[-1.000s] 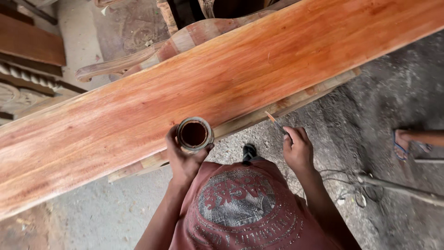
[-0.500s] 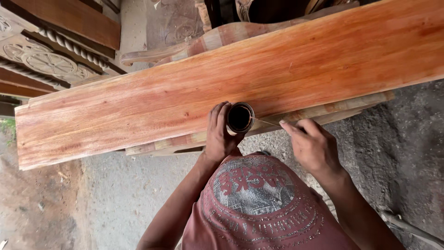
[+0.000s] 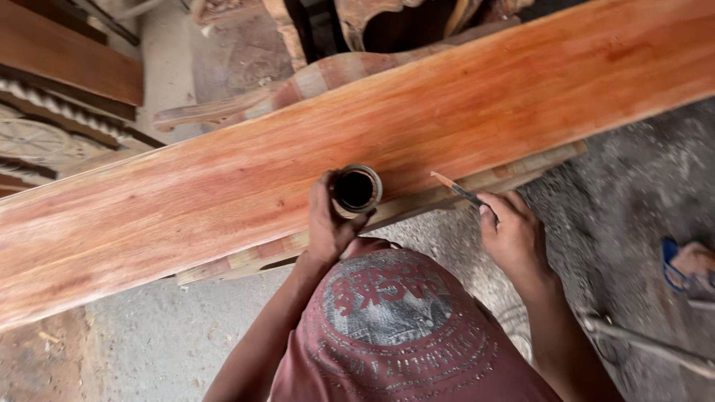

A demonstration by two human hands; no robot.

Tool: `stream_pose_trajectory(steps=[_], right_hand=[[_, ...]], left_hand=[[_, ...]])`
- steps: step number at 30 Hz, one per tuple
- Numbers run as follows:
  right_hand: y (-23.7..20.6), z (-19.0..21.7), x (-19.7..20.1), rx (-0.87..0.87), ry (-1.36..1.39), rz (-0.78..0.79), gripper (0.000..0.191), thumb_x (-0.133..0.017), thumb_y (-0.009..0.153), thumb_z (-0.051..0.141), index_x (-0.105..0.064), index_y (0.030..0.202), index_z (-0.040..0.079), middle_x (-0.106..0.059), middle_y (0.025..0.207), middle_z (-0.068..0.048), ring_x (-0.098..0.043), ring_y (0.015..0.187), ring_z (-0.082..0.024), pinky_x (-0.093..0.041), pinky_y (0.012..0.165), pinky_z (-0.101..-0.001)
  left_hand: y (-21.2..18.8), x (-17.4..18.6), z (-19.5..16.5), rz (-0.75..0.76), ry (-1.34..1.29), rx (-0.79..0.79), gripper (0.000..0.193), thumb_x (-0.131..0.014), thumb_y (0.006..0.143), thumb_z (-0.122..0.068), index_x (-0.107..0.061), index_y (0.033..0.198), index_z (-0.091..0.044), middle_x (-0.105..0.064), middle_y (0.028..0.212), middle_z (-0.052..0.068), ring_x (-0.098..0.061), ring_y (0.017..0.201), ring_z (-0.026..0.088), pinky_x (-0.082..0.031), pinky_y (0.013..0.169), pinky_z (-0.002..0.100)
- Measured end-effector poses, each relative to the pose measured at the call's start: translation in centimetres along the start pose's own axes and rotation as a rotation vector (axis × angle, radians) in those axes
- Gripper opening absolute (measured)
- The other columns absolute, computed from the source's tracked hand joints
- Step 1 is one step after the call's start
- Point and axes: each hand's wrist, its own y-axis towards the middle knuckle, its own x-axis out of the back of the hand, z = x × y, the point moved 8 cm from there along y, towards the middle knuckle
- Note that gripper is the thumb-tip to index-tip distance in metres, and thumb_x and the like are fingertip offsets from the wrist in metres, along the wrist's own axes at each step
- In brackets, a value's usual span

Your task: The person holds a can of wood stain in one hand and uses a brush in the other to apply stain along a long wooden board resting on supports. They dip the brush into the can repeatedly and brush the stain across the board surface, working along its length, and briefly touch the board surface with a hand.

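Small round can (image 3: 356, 190) with dark stuff inside, mid frame, left hand (image 3: 328, 223) wrapped around it, over the long reddish board (image 3: 223, 193), right hand (image 3: 514, 234) pinching a thin brush (image 3: 456, 189) just right of it

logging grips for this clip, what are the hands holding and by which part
The left hand grips a small round can by its side wall. The right hand holds a thin brush by the lower end of its handle.
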Motion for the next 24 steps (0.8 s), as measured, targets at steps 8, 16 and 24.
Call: stream_pose_trajectory(steps=[8, 16, 24], right_hand=[[-10.7, -15.7, -4.3, -0.672, -0.536, 0.299, 0.009, -0.070, 0.091, 0.006, -0.074, 0.098, 0.000, -0.068, 0.094, -0.018, -0.069, 0.077, -0.029, -0.055, 0.067, -0.0436], [-13.2, -17.0, -2.7, -0.456, -0.175, -0.400, 0.022, -0.066, 0.094, 0.002, -0.072, 0.115, -0.002, -0.069, 0.100, -0.021, -0.068, 0.083, -0.032, -0.055, 0.070, -0.0421], [-10.2, -13.4, -2.4, -0.497, 0.047, -0.344, 0.024, -0.064, 0.094, 0.001, -0.071, 0.117, 0.000, -0.070, 0.100, -0.017, -0.069, 0.084, -0.032, -0.056, 0.076, -0.0419]], left_hand=[[-0.5, -0.7, 2.1, 0.075, -0.124, 0.093, 0.093, -0.091, 0.076, -0.020, -0.033, 0.146, 0.001, -0.061, 0.131, 0.020, -0.063, 0.122, 0.029, -0.051, 0.102, 0.040], [1.0, -2.6, 1.3, 0.179, -0.106, 0.088, 0.088, -0.091, 0.075, -0.018, -0.040, 0.143, 0.000, -0.064, 0.126, 0.017, -0.065, 0.116, 0.025, -0.052, 0.100, 0.038], [0.7, -4.7, 3.3, 0.245, -0.578, 0.332, 0.094, -0.084, 0.071, -0.016, -0.031, 0.148, -0.004, -0.057, 0.131, 0.010, -0.064, 0.116, 0.023, -0.059, 0.096, 0.038]])
